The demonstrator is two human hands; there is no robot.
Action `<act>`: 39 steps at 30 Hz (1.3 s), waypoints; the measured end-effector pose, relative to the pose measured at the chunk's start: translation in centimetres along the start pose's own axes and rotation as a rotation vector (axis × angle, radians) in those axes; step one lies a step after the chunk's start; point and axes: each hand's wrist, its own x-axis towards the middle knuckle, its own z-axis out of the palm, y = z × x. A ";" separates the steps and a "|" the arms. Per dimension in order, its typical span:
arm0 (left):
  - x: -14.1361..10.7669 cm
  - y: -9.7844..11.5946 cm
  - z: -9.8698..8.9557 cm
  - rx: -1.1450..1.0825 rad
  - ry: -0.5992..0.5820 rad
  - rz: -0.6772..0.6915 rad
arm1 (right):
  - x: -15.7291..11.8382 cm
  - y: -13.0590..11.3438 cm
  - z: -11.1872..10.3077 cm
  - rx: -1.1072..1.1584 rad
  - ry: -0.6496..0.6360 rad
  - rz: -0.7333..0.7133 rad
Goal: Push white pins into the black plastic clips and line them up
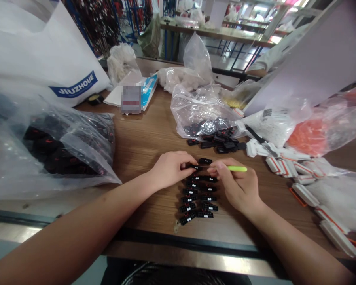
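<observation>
My left hand (173,168) pinches a small black connector (196,168) at the top of the left row. In my right hand (237,182) is a thin tool with a yellow-green handle (236,168); its fine tip points left at that connector. Another black connector (205,161) lies just beyond, between the hands. Nearer to me, several black connectors, many with white dots, stand in two rows, a left one (190,192) and a right one (208,198), on the brown table (148,134).
Loose black connectors (222,141) spill from a clear bag (201,107) behind my hands. A large bag of black parts (68,146) lies left. White and orange connectors (302,168) and bags line the right. A booklet (150,89) lies at the back.
</observation>
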 end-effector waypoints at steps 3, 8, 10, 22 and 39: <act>0.0 0.0 0.1 0.016 0.040 0.006 | 0.1 0.3 -0.1 0.032 0.096 0.012; -0.1 0.3 0.0 0.016 0.160 -0.005 | 0.0 0.3 -0.6 0.024 0.110 0.005; -0.3 0.5 -0.4 -0.005 0.198 0.005 | -0.2 0.4 -1.0 0.080 0.061 0.043; -0.7 0.7 -1.4 -0.096 -0.103 0.103 | -0.6 0.3 -0.6 0.059 -0.159 0.029; -0.5 0.0 -0.9 -0.053 -0.066 0.060 | -0.5 0.1 -0.2 0.101 -0.034 0.015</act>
